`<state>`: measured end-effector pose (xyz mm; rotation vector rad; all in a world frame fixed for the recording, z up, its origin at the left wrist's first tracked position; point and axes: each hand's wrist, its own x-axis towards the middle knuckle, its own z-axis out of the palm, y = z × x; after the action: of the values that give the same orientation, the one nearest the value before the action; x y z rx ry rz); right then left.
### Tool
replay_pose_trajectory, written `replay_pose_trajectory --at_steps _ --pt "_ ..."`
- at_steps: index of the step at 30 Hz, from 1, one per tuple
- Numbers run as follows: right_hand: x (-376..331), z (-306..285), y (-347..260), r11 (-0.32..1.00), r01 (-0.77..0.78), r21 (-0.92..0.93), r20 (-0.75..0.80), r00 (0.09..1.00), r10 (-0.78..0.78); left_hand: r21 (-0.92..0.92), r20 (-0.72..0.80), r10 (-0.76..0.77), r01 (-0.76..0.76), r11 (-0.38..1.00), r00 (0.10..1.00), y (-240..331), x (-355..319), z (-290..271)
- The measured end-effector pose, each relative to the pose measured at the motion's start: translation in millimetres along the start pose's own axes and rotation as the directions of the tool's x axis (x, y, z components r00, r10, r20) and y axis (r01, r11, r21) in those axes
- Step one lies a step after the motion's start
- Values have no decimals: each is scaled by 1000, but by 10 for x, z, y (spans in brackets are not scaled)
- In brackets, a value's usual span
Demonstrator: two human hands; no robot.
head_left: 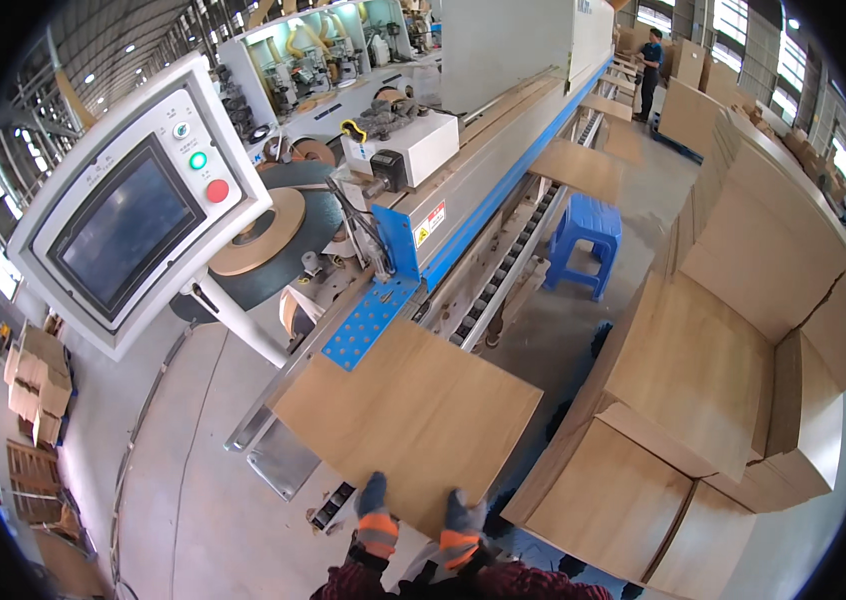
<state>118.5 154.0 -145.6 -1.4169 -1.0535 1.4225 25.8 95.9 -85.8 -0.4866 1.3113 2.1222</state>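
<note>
A square wood-grain panel [413, 405] lies flat at the infeed end of a long edge-banding machine, its far edge by the blue perforated plate [371, 322]. My left hand [375, 512], in a grey glove with an orange band, grips the panel's near edge. Further right along that edge, my right hand [461, 525], gloved alike, holds the panel by its near corner. Parts of the fingers are hidden beneath the board on both hands.
A control panel [128, 225] with a dark screen stands left on a white post. Right are stacked boards [608, 500]. A blue stool [586, 240] stands by the roller track [508, 275]. More boards [578, 168] sit along the machine; a person [650, 75] stands at its far end.
</note>
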Motion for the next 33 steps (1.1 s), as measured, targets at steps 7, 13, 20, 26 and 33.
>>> replay_pose_trajectory --at_steps 7,13,20,26,33 --pt "665 159 -701 974 -97 207 80 993 82 129 102 40 -53 990 994 -323 618 365" --pt "1531 141 -626 993 -117 20 66 991 116 105 232 -23 -2 994 972 -294 588 1240" --pt "2274 -1456 -1351 436 -331 837 487 814 -317 109 315 -128 99 989 941 -553 1238 1733" --pt "2365 -2682 -1631 583 307 752 -537 798 272 508 474 -532 276 816 702 -1499 250 2213" --pt "2871 -4551 -1635 945 237 -224 -900 322 -295 272 586 -564 515 813 582 -2141 -435 3275"
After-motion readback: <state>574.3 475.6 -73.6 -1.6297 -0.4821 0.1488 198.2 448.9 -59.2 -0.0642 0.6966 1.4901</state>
